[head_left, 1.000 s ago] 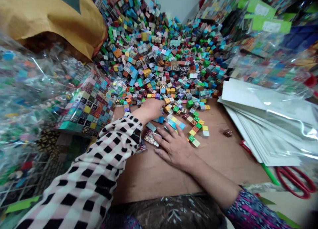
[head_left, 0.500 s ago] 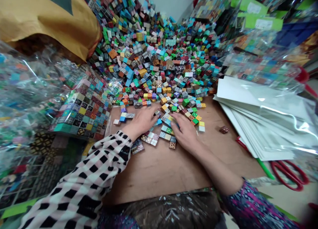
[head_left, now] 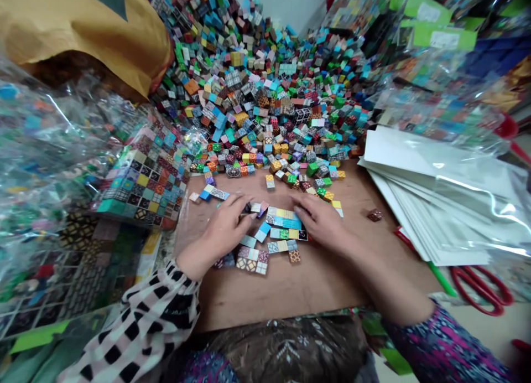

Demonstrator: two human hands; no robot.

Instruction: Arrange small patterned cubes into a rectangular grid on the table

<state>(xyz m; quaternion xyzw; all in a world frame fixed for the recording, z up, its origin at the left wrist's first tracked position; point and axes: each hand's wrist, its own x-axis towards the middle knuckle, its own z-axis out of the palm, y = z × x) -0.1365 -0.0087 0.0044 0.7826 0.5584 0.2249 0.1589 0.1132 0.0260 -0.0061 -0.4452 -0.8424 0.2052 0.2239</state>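
Note:
Small printed cubes lie in short rows on the brown board (head_left: 307, 291) between my hands. My left hand (head_left: 224, 228) rests palm down at the left of these rows, thumb apart from the fingers, holding nothing visible. Across from it, my right hand (head_left: 321, 220) has its fingers stretched out, the tips touching the right end of a yellow and blue block of cubes (head_left: 286, 218). Just below that block run a green and yellow row (head_left: 286, 233) and a grey and cream row (head_left: 282, 246). A pink and white patterned group (head_left: 252, 260) lies nearer me. Some cubes by my left fingers are partly covered.
A large heap of mixed cubes (head_left: 269, 89) rises at the back. Stacked white sheets (head_left: 415, 206) under clear plastic and red scissors (head_left: 481, 289) lie right. A packed cube bundle (head_left: 141, 184) and a yellow bag (head_left: 103, 34) stand left. One dark red cube (head_left: 375, 215) sits apart.
My hands have moved apart, the left one leftward and the right one slightly right. The cubes between them have come nearer to me and show as straighter rows.

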